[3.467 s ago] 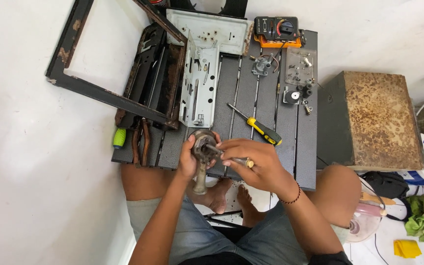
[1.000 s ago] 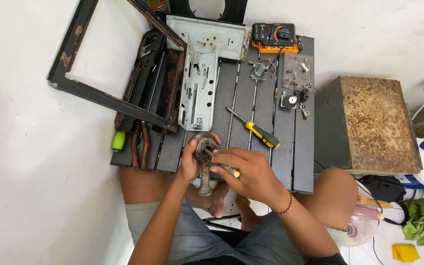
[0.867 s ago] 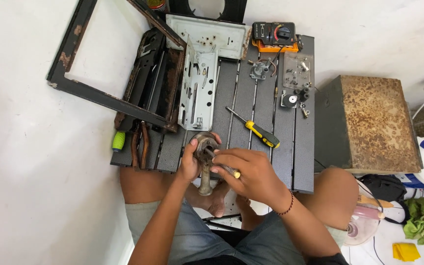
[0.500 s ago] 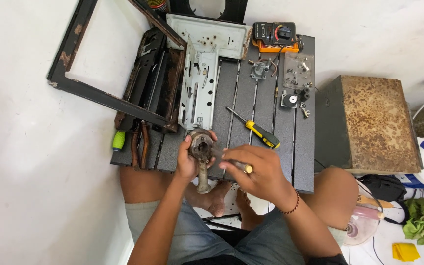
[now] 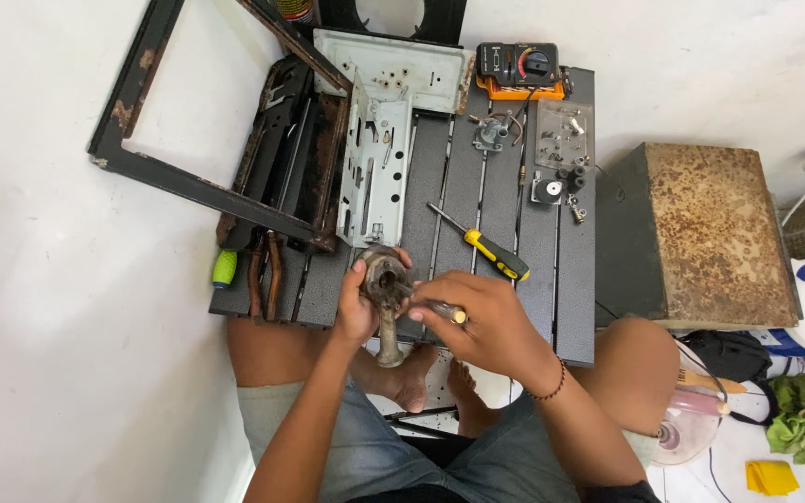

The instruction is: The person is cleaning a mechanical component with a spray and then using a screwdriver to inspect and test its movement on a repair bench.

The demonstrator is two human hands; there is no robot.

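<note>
My left hand [image 5: 358,312] grips a rusty round burner part [image 5: 385,279] with a long stem [image 5: 389,340] that hangs down past the table's near edge. My right hand [image 5: 482,317] holds a small screwdriver [image 5: 440,308] with a yellow-ended handle, its tip reaching into the burner's open cup. Both hands sit over the front edge of a dark slatted table [image 5: 570,307]. A second screwdriver with a yellow and black handle [image 5: 491,253] lies on the table just beyond my right hand.
A grey metal bracket plate [image 5: 375,163], a rusty black frame [image 5: 188,177], a multimeter [image 5: 519,67], a small valve [image 5: 491,133] and loose small parts [image 5: 561,182] lie on the table. A rusty box [image 5: 724,233] stands at the right. Green-handled pliers [image 5: 225,268] rest at the left edge.
My right hand has shifted slightly right and back while working the small screwdriver in the burner. My left hand keeps the burner in nearly the same spot.
</note>
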